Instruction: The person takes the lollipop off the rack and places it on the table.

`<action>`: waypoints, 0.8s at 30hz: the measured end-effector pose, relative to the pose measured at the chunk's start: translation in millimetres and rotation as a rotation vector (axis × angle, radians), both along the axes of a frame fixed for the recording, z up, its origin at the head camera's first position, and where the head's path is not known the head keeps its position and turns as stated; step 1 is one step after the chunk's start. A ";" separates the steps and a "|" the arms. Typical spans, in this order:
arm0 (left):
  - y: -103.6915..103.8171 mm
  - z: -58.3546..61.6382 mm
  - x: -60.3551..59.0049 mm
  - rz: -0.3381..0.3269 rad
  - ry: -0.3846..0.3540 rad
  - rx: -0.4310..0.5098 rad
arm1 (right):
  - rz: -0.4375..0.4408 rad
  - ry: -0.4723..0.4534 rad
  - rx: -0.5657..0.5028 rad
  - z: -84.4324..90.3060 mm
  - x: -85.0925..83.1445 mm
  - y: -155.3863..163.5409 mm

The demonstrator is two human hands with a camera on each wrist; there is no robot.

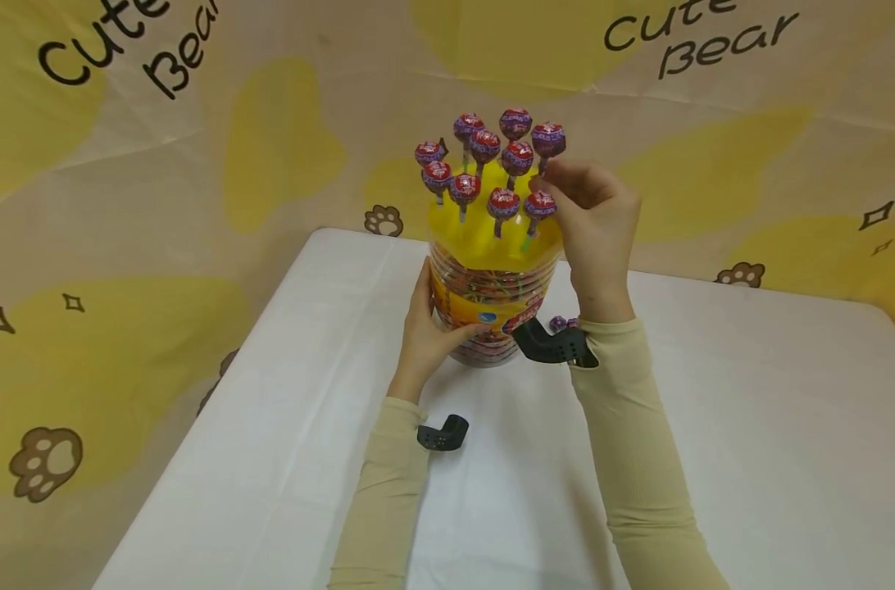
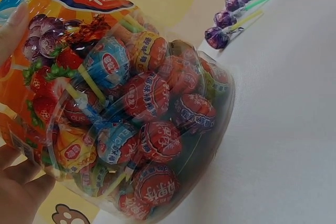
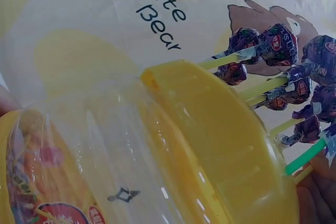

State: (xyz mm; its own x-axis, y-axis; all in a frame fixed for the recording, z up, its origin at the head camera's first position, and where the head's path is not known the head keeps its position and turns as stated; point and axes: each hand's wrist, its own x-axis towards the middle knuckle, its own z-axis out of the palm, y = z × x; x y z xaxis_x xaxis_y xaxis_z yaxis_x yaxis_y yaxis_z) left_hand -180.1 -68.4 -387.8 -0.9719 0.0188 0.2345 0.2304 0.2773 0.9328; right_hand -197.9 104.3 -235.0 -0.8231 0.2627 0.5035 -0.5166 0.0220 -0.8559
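Note:
A clear plastic candy jar [image 1: 465, 307] stands tilted over the white table, its yellow lid [image 1: 477, 242] up. My left hand [image 1: 430, 344] grips its side, thumb across the front label. Several purple-and-red wrapped lollipops [image 1: 465, 188] stick up from the lid by their sticks. At the lid's right edge my right hand [image 1: 598, 221] pinches a lollipop [image 1: 548, 139] low on its stick, the fingertips partly hidden behind another lollipop [image 1: 540, 205]. Through the jar wall the left wrist view shows several lollipops [image 2: 149, 95] in red, blue and yellow wrappers.
On the white table [image 1: 750, 426], three purple lollipops [image 2: 226, 19] with green and yellow sticks lie beside the jar, mostly behind the right wrist in the head view. A yellow-and-beige printed cloth [image 1: 285, 147] hangs behind the table.

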 end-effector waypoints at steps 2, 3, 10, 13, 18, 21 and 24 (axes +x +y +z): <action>0.1 0.0 -0.1 -0.001 0.000 -0.002 | 0.007 0.001 -0.024 1.2 -0.1 0.3; 0.2 0.2 0.0 -0.001 0.000 -0.001 | 0.009 0.004 -0.035 1.8 -0.1 0.3; -0.3 -0.6 -0.5 -0.007 0.006 0.002 | 0.023 0.024 -0.086 4.9 0.6 0.9; -0.9 -0.8 -0.8 -0.005 0.005 -0.003 | 0.027 0.027 -0.092 4.9 2.1 2.5; -1.5 0.0 -1.8 -0.006 0.005 -0.003 | 0.012 0.069 -0.074 1.1 6.7 6.6; -1.0 -0.1 -2.1 -0.014 0.006 0.000 | -0.005 0.092 -0.056 -2.5 10.6 9.8; -0.1 -0.7 -2.1 -0.013 0.006 0.003 | -0.015 0.091 -0.034 -6.9 15.5 13.9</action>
State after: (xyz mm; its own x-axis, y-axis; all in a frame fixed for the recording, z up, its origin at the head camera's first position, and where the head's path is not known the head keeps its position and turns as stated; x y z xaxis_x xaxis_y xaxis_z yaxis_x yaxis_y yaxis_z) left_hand -182.2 -68.6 -388.5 -0.9702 0.0303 0.2403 0.2393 0.2717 0.9322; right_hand -182.4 118.1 -242.0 -0.7701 0.2933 0.5665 -0.5920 0.0023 -0.8060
